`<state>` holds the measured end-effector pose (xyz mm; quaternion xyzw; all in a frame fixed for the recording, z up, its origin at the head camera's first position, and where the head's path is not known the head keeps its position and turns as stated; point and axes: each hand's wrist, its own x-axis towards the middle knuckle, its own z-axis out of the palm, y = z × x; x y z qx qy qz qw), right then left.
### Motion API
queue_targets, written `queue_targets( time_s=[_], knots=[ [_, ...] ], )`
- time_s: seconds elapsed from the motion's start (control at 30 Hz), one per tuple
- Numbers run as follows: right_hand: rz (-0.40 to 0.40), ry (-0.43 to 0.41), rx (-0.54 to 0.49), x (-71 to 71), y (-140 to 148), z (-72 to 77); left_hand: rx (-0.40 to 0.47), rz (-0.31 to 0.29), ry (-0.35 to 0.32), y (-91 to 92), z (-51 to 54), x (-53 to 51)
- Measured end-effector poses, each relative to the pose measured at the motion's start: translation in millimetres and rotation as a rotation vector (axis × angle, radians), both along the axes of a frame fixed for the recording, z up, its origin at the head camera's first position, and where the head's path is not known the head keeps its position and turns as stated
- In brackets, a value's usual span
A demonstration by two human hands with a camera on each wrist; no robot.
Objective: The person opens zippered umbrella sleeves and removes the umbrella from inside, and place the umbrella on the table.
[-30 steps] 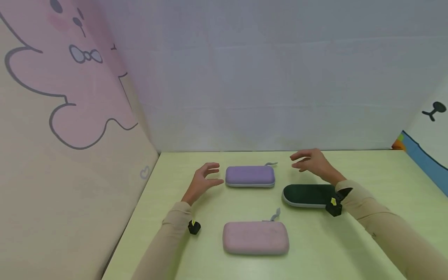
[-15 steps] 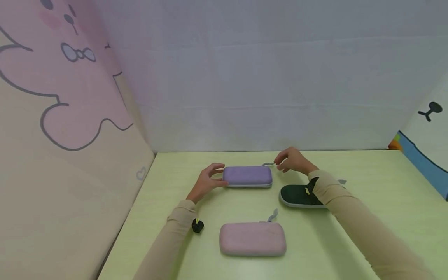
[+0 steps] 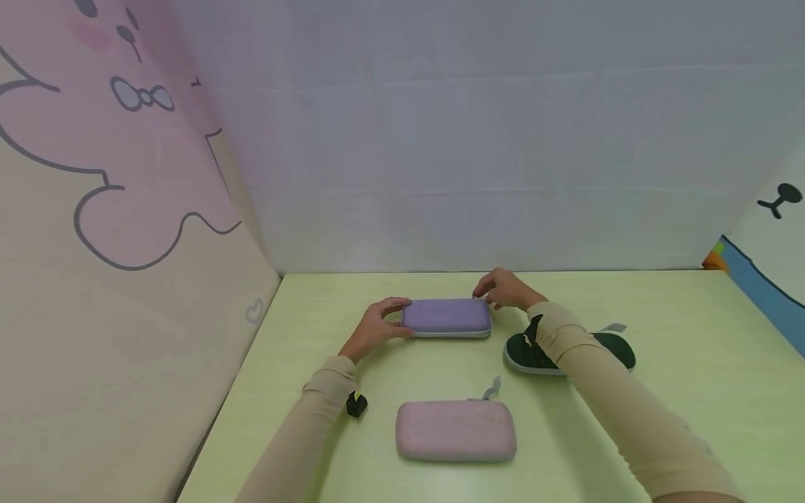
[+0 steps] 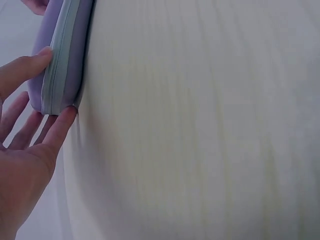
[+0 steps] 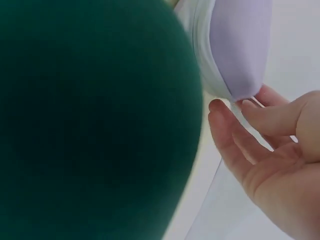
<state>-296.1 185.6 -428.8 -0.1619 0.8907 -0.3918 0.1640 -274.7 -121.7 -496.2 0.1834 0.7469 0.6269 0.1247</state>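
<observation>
The purple case (image 3: 446, 316) lies flat on the table, its pale zipper band facing the front. Around its left end my left hand (image 3: 371, 330) grips with thumb and fingers; the left wrist view shows the thumb on the purple case (image 4: 75, 55) at the zipper side. My right hand (image 3: 511, 290) is at the back right corner, fingers bent. In the right wrist view, the right hand (image 5: 280, 150) has thumb and fingers about the grey zipper pull (image 5: 252, 131), just beneath the end of the purple case (image 5: 242, 45); their exact contact is partly hidden.
A dark green case (image 3: 616, 349) lies under my right forearm, its middle hidden by the sleeve. Nearer the front lies a pink case (image 3: 455, 431) with a grey pull. A pale wall (image 3: 472, 175) stands behind the table, and a printed one (image 3: 157, 314) at the left.
My right hand has moved left and down from above the green case to the purple case's zipper pull. My left hand has closed in from the left and taken hold of the case's end.
</observation>
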Motion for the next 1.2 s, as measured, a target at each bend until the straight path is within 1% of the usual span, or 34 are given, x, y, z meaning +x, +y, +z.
queue_targets(
  time_s=[0.17, 0.4, 0.53, 0.63, 0.8, 0.97, 1.07, 1.2],
  knots=[
    [0.025, 0.016, 0.047, -0.6, -4, -4.9, -0.02, -0.001, -0.017, 3.0, -0.5, -1.4],
    [0.017, 0.012, 0.1, -4.9, -2, -5.5, -0.077, 0.027, -0.009, 4.3, 0.6, -3.0],
    [0.018, 0.02, 0.133, -6.4, 0, -6.6, -0.116, 0.017, -0.003, 5.2, -0.7, -2.5],
    [0.02, 0.039, 0.137, -7.9, 1, -8.8, -0.146, 0.015, 0.003, 4.8, -1.4, -1.5],
    [0.021, 0.079, 0.125, -11.2, -3, -12.8, -0.155, 0.035, 0.001, 2.5, -0.8, -1.6],
    [0.038, 0.087, 0.142, -11.4, -7, -14.2, -0.165, 0.039, -0.018, 2.4, -1.4, -1.3],
    [0.039, 0.078, 0.154, -12.2, -8, -14.0, -0.149, 0.027, -0.045, 3.0, -0.4, -1.6],
    [0.036, 0.054, 0.173, -13.2, -9, -11.2, -0.136, 0.007, -0.056, 3.4, 0.7, -1.0]
  ],
)
